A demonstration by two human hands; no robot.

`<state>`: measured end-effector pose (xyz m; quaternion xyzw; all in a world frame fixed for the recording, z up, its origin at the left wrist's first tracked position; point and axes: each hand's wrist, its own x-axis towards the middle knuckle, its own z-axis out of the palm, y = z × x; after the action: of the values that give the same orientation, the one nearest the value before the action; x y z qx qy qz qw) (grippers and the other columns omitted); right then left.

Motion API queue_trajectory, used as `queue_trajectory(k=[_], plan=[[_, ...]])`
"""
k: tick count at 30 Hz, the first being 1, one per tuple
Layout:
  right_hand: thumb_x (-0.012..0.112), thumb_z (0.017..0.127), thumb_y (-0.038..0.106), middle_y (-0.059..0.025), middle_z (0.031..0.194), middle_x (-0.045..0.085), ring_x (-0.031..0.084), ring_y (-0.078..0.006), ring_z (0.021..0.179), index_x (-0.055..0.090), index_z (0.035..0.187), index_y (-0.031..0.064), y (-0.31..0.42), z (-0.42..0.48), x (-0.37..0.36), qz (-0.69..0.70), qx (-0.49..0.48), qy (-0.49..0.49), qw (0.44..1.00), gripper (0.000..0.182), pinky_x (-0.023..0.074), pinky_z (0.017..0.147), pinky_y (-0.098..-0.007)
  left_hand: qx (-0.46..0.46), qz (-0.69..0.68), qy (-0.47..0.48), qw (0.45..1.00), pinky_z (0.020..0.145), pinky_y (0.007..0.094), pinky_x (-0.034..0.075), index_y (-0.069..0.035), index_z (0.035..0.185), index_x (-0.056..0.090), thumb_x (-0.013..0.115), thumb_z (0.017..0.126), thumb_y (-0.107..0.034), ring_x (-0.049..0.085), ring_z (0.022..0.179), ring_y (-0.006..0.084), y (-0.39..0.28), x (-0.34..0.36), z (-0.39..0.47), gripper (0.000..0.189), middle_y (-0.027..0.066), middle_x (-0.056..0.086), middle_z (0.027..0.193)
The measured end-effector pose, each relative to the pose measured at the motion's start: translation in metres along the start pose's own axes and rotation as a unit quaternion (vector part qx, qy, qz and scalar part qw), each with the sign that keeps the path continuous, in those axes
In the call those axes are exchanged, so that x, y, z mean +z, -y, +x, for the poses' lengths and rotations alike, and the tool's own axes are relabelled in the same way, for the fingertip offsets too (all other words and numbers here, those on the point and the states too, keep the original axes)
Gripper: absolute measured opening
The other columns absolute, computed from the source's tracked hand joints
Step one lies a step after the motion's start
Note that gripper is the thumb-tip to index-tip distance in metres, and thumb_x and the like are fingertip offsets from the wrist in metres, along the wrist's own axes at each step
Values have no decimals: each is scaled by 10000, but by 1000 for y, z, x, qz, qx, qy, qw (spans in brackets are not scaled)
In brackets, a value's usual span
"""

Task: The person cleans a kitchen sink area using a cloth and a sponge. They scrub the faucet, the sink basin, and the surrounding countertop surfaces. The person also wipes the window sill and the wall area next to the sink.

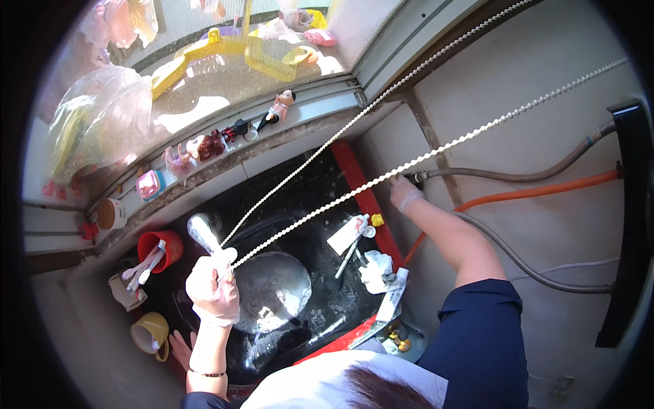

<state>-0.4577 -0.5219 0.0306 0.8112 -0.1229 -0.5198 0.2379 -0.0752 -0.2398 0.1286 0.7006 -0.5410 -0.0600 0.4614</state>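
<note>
My left hand (212,294), in a clear glove, is closed at the near end of a shiny metal tap (202,231) over a black washbasin (319,191). A looped beaded chain (388,176) meets the fist there; whether the fingers also hold it is hidden. A round grey area (273,291) with debris shows in the basin's middle. By the right wall, my gloved right hand (405,195) has its fingers around the end of a braided hose (490,176), at a fitting mostly covered by the hand.
A red cup (162,250) with toothbrushes and a yellow mug (149,332) stand at left, near another bare hand (181,348). A white tube (348,235), crumpled tissue (378,271) and second tube (392,296) lie at right. Small dolls (204,145) line the windowsill. An orange hose (536,193) crosses the right wall.
</note>
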Motion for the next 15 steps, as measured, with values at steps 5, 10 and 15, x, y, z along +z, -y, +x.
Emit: queue_trajectory(k=[5, 10, 15], plan=[[536, 859, 196, -31, 1074, 663, 523, -242, 1067, 722, 1007, 88, -19, -57, -20, 56, 37, 50, 996, 261, 398, 823, -336, -10, -26, 6, 1000, 513, 305, 447, -34, 847, 693, 607, 793, -15, 570, 537, 241, -6, 1, -18, 103, 96, 591, 665], [532, 848, 175, -75, 968, 699, 578, -249, 1015, 737, 945, 95, 13, -19, 2, 61, 128, -1, 990, 240, 415, 817, -367, -14, 15, 42, 999, 503, 315, 408, -31, 878, 655, 546, 910, -259, 529, 531, 213, 3, -9, -28, 254, 66, 527, 640], [500, 883, 168, -126, 1100, 670, 579, -271, 1052, 703, 1048, 38, 23, 17, 0, 124, 68, 35, 989, 292, 430, 872, -358, 13, 5, 22, 1000, 495, 319, 390, -16, 865, 660, 540, 923, -214, 504, 516, 215, 4, -10, -14, 239, 74, 522, 636]])
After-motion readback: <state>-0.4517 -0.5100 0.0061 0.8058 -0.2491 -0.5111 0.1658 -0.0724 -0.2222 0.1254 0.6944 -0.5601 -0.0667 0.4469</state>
